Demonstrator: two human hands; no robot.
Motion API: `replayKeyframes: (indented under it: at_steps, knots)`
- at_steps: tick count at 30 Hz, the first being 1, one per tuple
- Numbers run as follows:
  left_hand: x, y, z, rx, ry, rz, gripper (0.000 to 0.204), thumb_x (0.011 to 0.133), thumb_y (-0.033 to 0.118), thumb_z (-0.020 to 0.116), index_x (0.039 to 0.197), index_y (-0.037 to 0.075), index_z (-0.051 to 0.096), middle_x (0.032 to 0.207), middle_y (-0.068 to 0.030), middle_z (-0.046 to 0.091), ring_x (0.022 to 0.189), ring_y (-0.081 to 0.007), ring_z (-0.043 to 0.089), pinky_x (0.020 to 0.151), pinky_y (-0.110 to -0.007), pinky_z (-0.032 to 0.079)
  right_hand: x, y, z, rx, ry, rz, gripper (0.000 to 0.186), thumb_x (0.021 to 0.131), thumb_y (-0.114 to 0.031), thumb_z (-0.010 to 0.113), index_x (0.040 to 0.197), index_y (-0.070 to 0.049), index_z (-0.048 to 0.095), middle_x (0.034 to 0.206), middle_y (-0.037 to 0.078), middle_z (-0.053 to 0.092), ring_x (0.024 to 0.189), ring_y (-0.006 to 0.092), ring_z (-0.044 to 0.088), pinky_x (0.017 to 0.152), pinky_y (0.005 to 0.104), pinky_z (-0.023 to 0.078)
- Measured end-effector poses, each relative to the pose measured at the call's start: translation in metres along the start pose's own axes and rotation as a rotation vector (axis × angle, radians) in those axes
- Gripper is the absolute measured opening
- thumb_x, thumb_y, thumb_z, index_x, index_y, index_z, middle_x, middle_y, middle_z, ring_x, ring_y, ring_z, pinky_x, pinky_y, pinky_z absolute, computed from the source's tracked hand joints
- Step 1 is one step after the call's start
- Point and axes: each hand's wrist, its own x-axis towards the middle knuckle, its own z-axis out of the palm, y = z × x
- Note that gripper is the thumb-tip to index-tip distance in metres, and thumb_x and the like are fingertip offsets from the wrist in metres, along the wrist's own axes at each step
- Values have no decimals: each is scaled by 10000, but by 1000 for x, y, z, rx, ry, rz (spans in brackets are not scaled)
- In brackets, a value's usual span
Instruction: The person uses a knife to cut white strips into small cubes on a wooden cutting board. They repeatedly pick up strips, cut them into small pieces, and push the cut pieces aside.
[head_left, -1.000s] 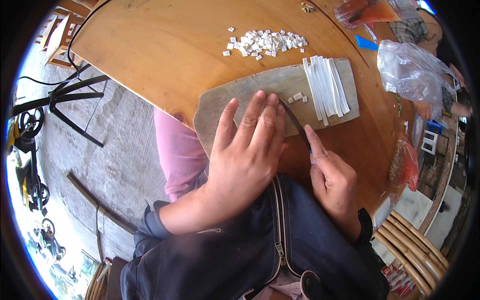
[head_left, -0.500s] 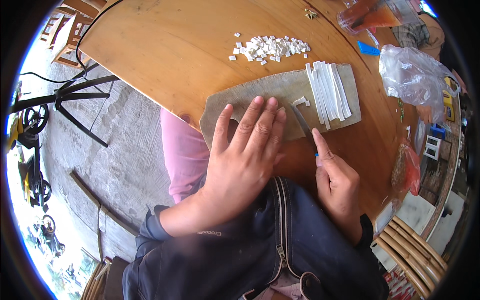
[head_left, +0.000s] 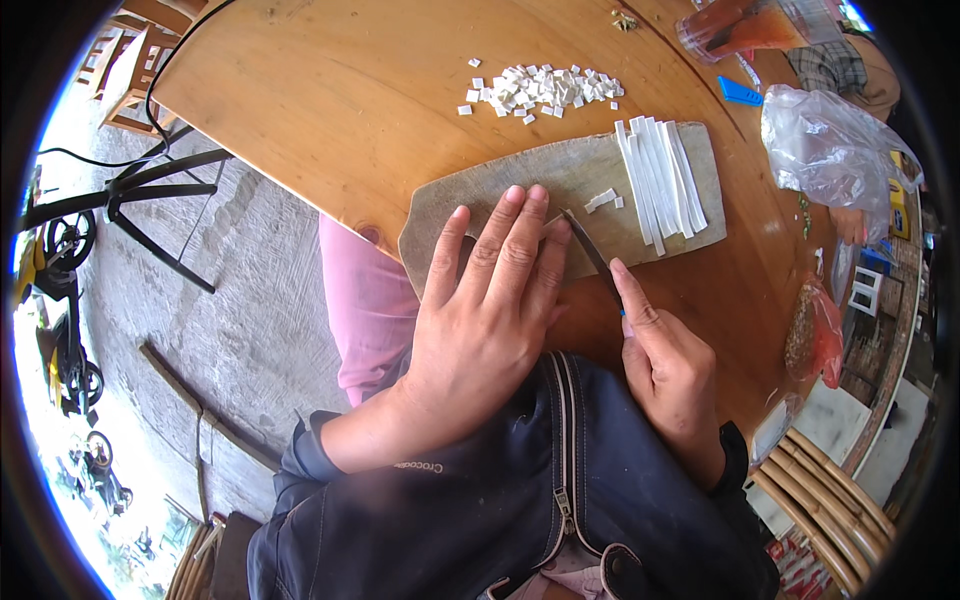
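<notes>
The round wooden worktop (head_left: 330, 110) carries a flat grey cutting board (head_left: 560, 180) near its close edge, and a heap of small white cut pieces (head_left: 545, 88) lies on the bare wood just beyond the board. Farther right on the wood rest a small blue piece (head_left: 740, 92), a crumpled clear plastic bag (head_left: 830, 150) and, near the rim, a reddish bag (head_left: 815, 335). A clear container with orange-red contents (head_left: 750, 25) stands at the far edge.
</notes>
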Motion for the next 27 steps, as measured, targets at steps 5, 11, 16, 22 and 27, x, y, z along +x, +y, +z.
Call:
replayKeyframes:
  at_steps: [5, 11, 16, 22, 27]
  knots:
    - [-1, -2, 0, -50, 16, -19, 750, 754, 247, 828, 1435, 76, 564, 1561, -155, 455, 1484, -337, 410, 1194, -563, 323, 1, -11, 0, -137, -10, 11, 710, 813, 162, 590, 1474, -95, 592, 716, 121, 504, 590, 233, 544, 633, 371, 517]
    - [-5, 0, -4, 67, 5, -55, 750, 769, 261, 828, 1459, 137, 562, 1579, -157, 429, 1510, -362, 357, 1213, -590, 268, 1, 4, 5, 26, 39, -16, 722, 832, 109, 619, 1512, -124, 548, 731, 136, 528, 617, 287, 584, 630, 429, 510]
    - [-7, 2, -4, 92, 4, -65, 757, 766, 271, 834, 1459, 137, 562, 1578, -174, 419, 1513, -371, 349, 1211, -592, 273, 2, 1, 2, 19, 47, -19, 721, 833, 105, 628, 1510, -133, 552, 730, 138, 530, 621, 292, 581, 639, 431, 510]
    - [-8, 2, -3, 95, 15, -69, 748, 762, 271, 838, 1448, 133, 573, 1571, -189, 419, 1509, -382, 353, 1203, -588, 290, 0, -2, 4, -16, 12, -37, 736, 820, 103, 642, 1506, -150, 562, 705, 116, 496, 603, 271, 569, 616, 420, 504]
    - [-11, 3, -6, 75, 12, -71, 734, 754, 266, 842, 1430, 130, 590, 1569, -189, 420, 1505, -386, 357, 1194, -582, 309, -3, -5, 2, -5, -7, -31, 749, 809, 105, 646, 1506, -156, 564, 696, 107, 479, 587, 263, 557, 603, 424, 498]
